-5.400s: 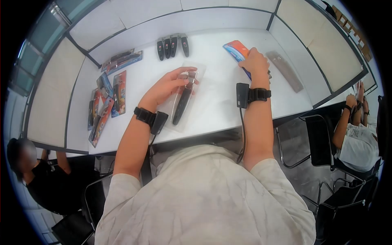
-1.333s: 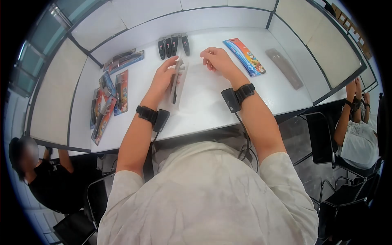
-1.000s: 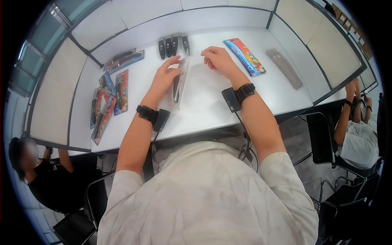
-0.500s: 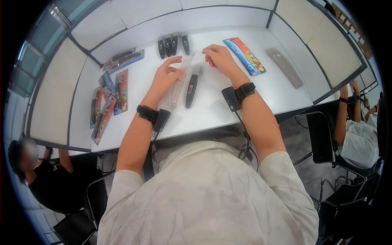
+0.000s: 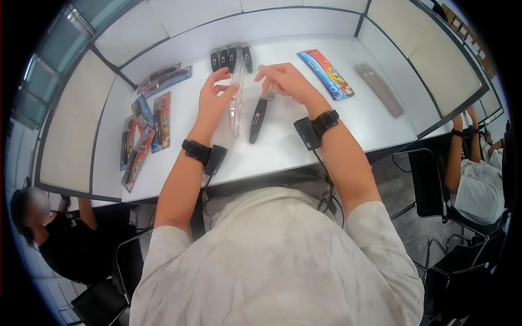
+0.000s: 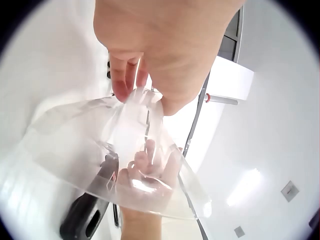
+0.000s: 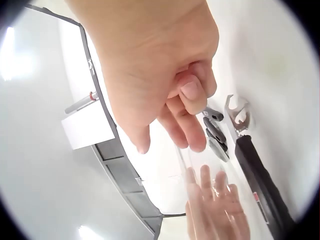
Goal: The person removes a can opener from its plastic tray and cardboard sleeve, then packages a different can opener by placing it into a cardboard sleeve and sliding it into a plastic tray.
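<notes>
In the head view my left hand (image 5: 215, 100) pinches a clear plastic blister shell (image 5: 235, 111) by its edge, between thumb and fingers, and the shell stands nearly on edge. The left wrist view shows this shell (image 6: 120, 135) hollow and see-through, without the tool inside. To its right on the white table lies a black-handled tool (image 5: 258, 120) with a forked metal head, seen closely in the right wrist view (image 7: 260, 185). My right hand (image 5: 291, 84) hovers over the tool's head end, fingers loosely bent, holding nothing.
Several similar black-handled tools (image 5: 232, 57) stand in a row at the back. Packaged tools (image 5: 161, 122) lie on the left. A printed card (image 5: 326, 74) and a stack of clear shells (image 5: 379, 89) lie on the right. Low partition walls (image 5: 244, 30) enclose the table.
The black-handled tool came out of the shell onto the table. Since then my left hand has shifted the shell left, and the right hand has reached left. Earlier, my right hand let go of the card.
</notes>
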{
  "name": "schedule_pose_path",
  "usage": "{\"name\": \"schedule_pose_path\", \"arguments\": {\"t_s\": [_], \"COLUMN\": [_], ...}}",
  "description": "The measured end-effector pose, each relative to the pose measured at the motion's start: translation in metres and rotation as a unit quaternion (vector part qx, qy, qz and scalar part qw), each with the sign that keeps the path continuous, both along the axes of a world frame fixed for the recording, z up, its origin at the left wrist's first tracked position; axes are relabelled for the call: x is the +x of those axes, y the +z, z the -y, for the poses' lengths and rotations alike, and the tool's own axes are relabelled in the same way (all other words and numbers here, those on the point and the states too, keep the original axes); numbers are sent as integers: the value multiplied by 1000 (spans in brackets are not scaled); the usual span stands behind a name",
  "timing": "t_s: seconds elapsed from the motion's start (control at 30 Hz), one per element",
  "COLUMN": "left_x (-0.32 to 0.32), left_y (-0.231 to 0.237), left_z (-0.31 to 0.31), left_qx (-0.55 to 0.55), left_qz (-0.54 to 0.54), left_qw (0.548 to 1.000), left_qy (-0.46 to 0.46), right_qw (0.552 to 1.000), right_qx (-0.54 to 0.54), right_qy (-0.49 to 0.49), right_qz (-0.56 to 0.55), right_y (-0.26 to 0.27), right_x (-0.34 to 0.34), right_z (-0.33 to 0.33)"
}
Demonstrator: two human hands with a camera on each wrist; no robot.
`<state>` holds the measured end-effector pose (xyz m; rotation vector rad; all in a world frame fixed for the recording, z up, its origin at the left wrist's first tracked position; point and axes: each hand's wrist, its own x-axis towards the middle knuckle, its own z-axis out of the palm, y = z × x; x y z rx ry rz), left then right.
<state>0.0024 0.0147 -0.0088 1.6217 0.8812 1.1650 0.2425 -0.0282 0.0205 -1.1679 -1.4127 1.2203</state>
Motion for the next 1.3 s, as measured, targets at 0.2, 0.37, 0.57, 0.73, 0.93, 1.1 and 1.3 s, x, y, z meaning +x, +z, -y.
{"name": "schedule_pose_path", "arguments": {"t_s": [0.2,0.37,0.57,0.73,0.93,1.1,1.3], "left_x": [5,12,4,-6,-3,-5,-1], "left_y": [6,8,1,3,0,-3,-5], "left_z": [7,17,3,0,-2,-4,-6], "left_qx": [41,75,121,40,13,17,19], "left_qz": [-33,-18,86,120,85,84,78], "left_qw": [998,997,986,990,995,995,995], "left_qy": [35,19,81,63,59,48,50], "right_qw": [997,995,997,996,950,836,827], "right_qx": [1,1,10,73,200,278,84], "right_qy": [56,88,67,-14,-214,-294,-363], "right_qz": [54,57,-37,-52,108,372,422], "right_y": [4,3,-9,-10,3,29,21], "right_x": [-14,-14,-1,20,57,170,322], "right_z": [8,9,-5,-6,-18,5,68]}}
